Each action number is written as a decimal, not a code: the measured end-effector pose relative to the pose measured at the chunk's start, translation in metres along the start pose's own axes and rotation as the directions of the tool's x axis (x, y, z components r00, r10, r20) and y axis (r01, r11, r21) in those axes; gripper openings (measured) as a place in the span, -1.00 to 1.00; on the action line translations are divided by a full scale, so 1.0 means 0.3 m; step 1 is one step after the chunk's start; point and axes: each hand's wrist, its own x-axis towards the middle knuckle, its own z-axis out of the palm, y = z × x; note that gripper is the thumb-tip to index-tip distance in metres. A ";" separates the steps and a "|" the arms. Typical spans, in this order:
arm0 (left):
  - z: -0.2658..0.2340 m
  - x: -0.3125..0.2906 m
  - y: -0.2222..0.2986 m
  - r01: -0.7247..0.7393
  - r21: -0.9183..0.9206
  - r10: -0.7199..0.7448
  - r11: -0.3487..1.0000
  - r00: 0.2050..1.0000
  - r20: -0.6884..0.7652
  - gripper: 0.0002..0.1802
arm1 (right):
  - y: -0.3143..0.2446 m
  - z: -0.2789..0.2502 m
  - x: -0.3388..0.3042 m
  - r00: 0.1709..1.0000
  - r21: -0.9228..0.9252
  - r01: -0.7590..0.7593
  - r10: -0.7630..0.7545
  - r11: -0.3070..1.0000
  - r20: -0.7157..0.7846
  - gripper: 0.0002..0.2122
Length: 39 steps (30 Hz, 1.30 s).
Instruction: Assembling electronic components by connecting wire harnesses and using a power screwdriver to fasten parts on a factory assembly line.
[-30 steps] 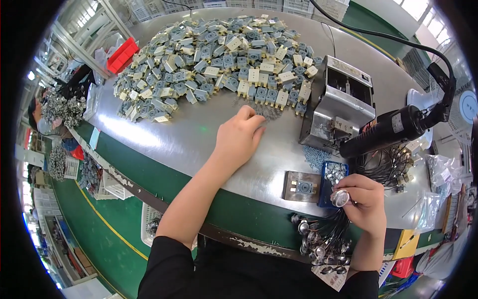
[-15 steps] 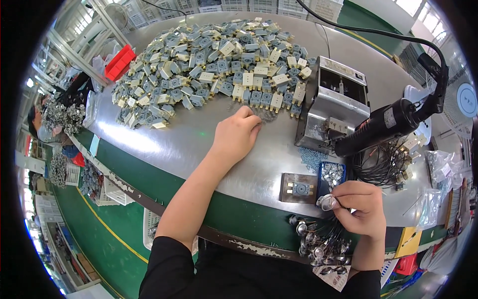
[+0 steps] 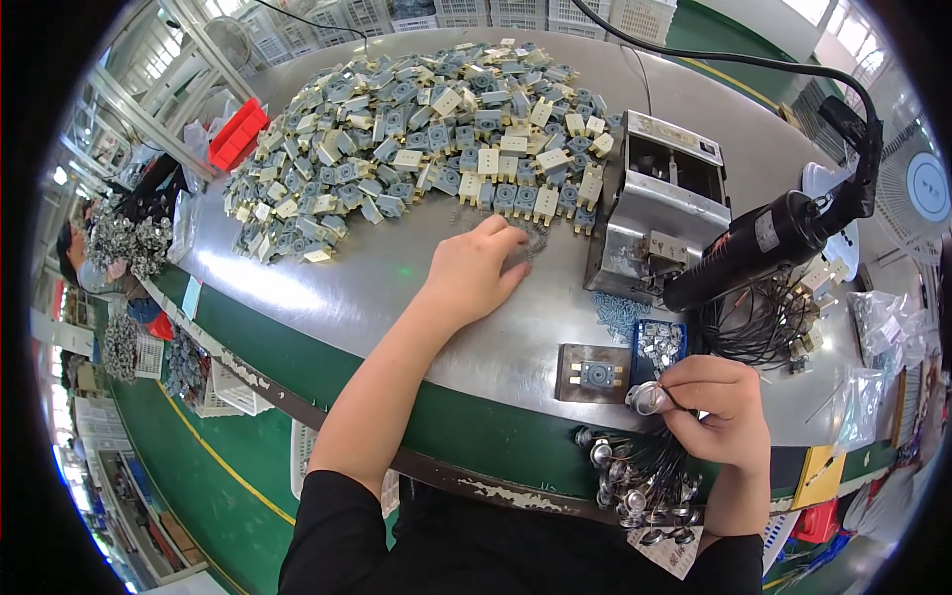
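Note:
My left hand (image 3: 474, 270) reaches to the edge of a small heap of thin wire springs (image 3: 535, 238). Its thumb and forefinger are apart, and I see nothing between them. In my right hand (image 3: 719, 412), thumb and fingers pinch a round silver metal cap with a black wire (image 3: 647, 399), held over the near corner of a small blue tray (image 3: 638, 342) of little metal parts. Left of that tray, a metal block fixture (image 3: 565, 385) bears a grey square housing with brass terminals (image 3: 598, 374).
A large pile of grey and cream blocks (image 3: 416, 129) covers the back. To the right stand a metal device (image 3: 635, 213) and a black cylindrical tool (image 3: 759, 248) on a cable. Blue screws (image 3: 620, 314) lie nearby. Several wired caps (image 3: 635, 496) hang at the front edge.
My left thumb and forefinger have spread apart by the springs. My right hand, still pinching the wired cap, has barely shifted. The whole view has moved slightly.

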 end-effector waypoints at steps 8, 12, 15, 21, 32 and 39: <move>0.010 -0.002 0.001 -0.025 0.012 0.025 1.000 1.000 0.011 -0.76 | 0.001 -0.004 -0.003 1.000 0.008 -0.018 0.018 1.000 0.002 -0.88; 0.019 -0.036 -0.009 -0.098 -0.041 0.100 0.994 0.994 0.047 -0.76 | 0.005 -0.006 -0.002 1.000 0.021 -0.013 0.013 1.000 0.004 -0.87; -0.004 -0.058 0.021 -0.086 -0.155 0.095 0.984 0.994 0.049 -0.78 | 0.009 -0.006 -0.002 1.000 0.037 -0.022 0.022 0.999 0.019 -0.86; -0.040 -0.127 0.060 -0.109 -0.465 0.123 0.879 0.992 0.000 -0.80 | 0.031 -0.015 -0.018 0.995 0.213 -0.088 0.076 0.973 0.067 -0.85; 0.097 -0.185 0.264 -0.219 -0.676 0.265 0.704 0.963 -0.036 -0.83 | 0.096 -0.009 -0.023 0.907 0.830 -0.305 0.408 0.468 0.103 -0.79; 0.141 -0.195 0.241 -0.343 -0.567 0.365 0.748 0.928 -0.080 -0.71 | 0.113 0.013 -0.027 0.906 0.870 -0.266 0.416 0.415 0.079 -0.80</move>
